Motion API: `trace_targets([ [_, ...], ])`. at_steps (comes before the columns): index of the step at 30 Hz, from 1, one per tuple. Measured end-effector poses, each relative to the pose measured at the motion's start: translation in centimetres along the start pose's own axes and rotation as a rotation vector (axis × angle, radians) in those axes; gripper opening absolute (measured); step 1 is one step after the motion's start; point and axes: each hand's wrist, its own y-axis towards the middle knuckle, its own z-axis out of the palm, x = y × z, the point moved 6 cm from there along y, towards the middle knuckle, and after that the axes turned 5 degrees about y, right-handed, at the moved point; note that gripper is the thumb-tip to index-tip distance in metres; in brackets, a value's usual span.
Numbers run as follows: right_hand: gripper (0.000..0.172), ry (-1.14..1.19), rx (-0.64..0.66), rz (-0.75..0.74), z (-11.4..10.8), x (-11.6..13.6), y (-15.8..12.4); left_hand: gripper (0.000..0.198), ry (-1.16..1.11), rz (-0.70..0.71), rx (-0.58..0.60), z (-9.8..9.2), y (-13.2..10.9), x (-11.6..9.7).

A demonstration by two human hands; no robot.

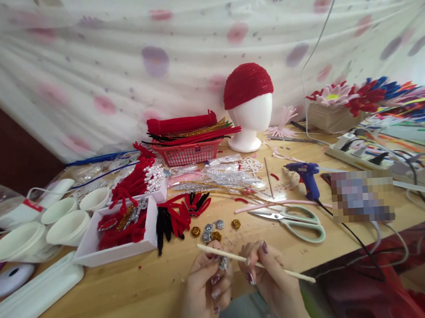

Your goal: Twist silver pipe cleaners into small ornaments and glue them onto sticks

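Observation:
Over the front edge of the table, my left hand is closed on a small silver glittery coil, pinched at the fingertips. My right hand grips a thin cream-coloured stick. The stick slants across both hands, and its far end passes over my left fingers; I cannot tell whether it touches the coil. Just beyond my hands lie several gold coils and silver coils. Large scissors with pale green handles lie to the right, their blades pointing left.
A white box of red pieces and several white cups stand left. Behind are a red basket of fuzzy stems and a white mannequin head in a red cap. A blue glue gun and cables lie right.

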Motion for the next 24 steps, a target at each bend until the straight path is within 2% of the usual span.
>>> trace_targets([
  [2,0.028,-0.006,-0.023,0.014,-0.05,0.1,0.08,0.059,-0.006,-0.003,0.003,-0.22,0.06,0.02],
  [5,0.036,-0.03,-0.057,0.031,-0.14,0.13,0.32,0.055,-0.022,0.0,0.014,-0.47,0.2,0.06],
  [16,0.026,-0.075,-0.077,0.043,-0.45,0.11,0.65,0.058,-0.056,-0.012,-0.019,-0.67,0.58,0.1],
  [24,0.019,-0.006,-0.012,0.11,-0.18,-0.07,0.45,0.055,-0.031,-0.028,-0.054,-0.93,0.47,0.2],
])
